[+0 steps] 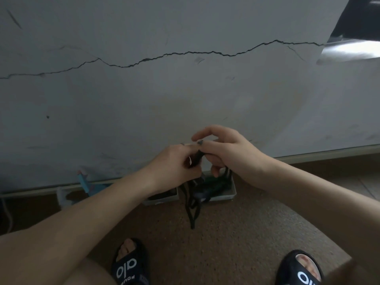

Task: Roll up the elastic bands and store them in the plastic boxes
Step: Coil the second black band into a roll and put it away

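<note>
A black elastic band (193, 206) hangs in loops from between both hands, its lower end reaching toward the brown floor. My left hand (174, 167) pinches the band's upper part, where a small rolled bundle shows. My right hand (222, 149) grips the same band just to the right, fingers curled around it. Behind the hands, against the wall, stands a clear plastic box (230, 193) holding dark and green bands. A second plastic box (164, 199) sits to its left, mostly hidden by my left wrist.
A cracked grey wall fills the upper view. A third clear box (61, 197) and a light blue object (84, 182) stand at the wall's foot on the left. My feet in black slides (129, 264) rest on the speckled brown floor (236, 233).
</note>
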